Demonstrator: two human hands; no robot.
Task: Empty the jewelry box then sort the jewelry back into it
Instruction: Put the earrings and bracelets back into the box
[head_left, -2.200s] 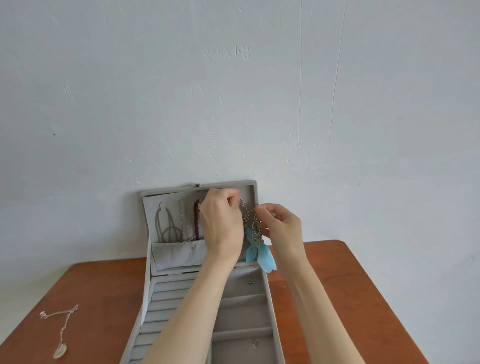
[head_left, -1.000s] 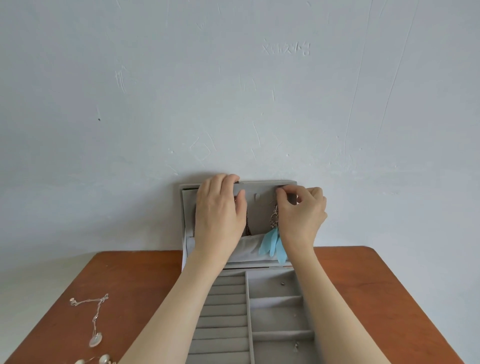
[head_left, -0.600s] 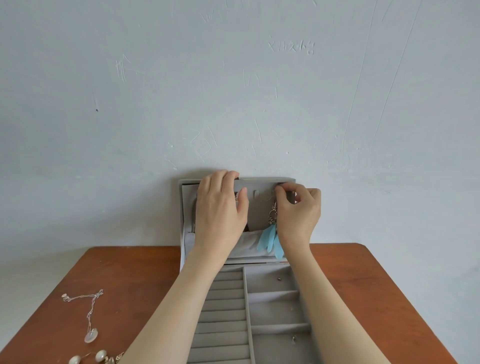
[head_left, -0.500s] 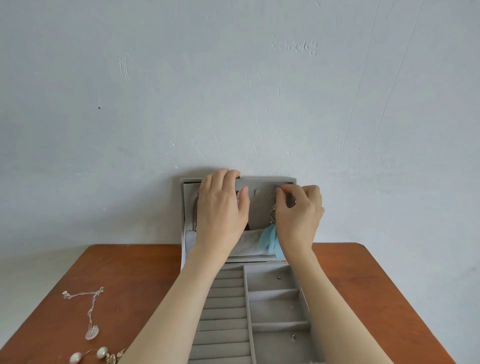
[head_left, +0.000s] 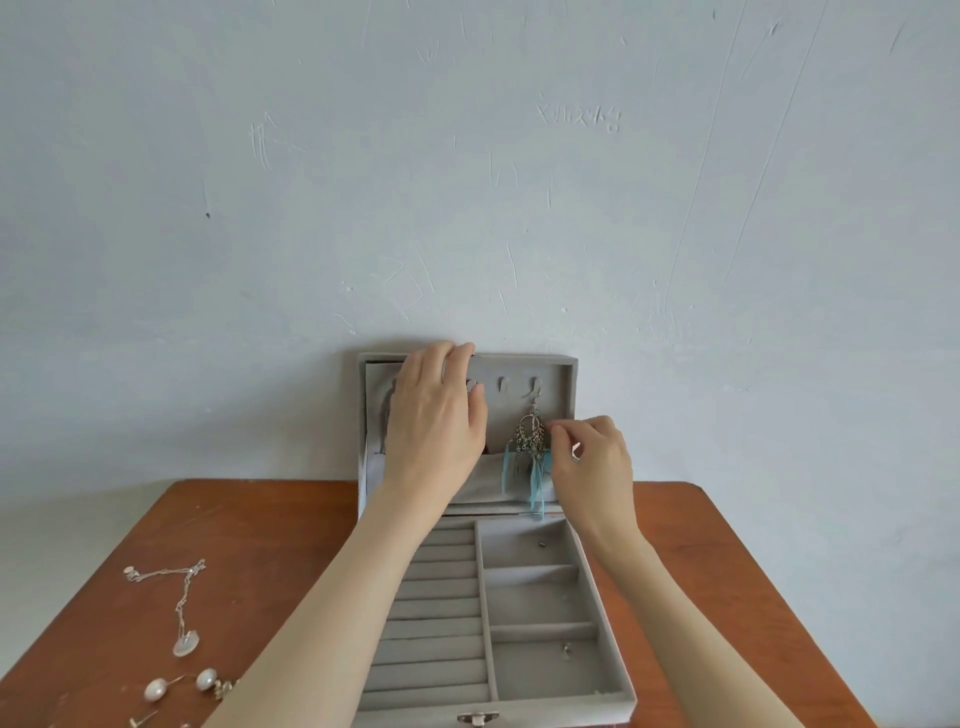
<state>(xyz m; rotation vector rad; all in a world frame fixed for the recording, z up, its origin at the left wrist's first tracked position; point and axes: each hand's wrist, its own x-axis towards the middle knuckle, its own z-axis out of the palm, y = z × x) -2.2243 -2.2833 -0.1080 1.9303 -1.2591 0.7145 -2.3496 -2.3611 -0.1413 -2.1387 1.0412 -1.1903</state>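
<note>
Our jewelry box (head_left: 540, 597) sits open at six o'clock; the feather earring (head_left: 530, 457) hangs inside its lid. Tugged sideways, it could snag the hook. Our left hand (head_left: 434, 426) lies spread on the lid; our right hand (head_left: 592, 462), three o'clock of it, pinches the earring.
</note>
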